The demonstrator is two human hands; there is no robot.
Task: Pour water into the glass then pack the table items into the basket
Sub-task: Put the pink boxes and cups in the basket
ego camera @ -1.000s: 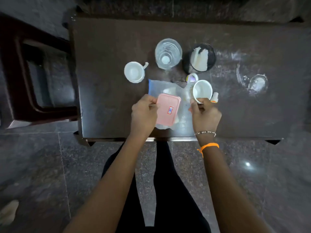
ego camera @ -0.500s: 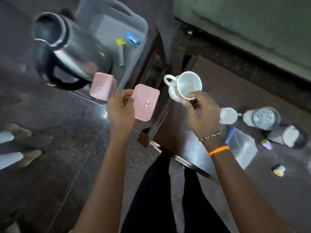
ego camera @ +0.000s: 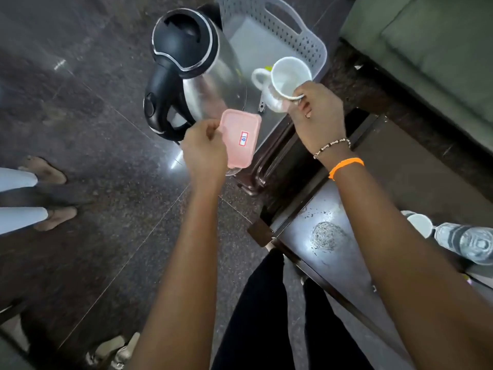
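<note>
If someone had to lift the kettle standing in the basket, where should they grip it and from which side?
Probably the black handle of the kettle: it loops off the body on the side facing the open floor, away from the basket wall. Come in from that floor side and wrap the loop; the steel body looks smooth and wide.

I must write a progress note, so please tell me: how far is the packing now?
Done: the kettle already stands in the basket. In hand: the left hand carries a pink lid, the right hand a white cup, over the basket. Left: another cup and the glass remain on the table.
</note>
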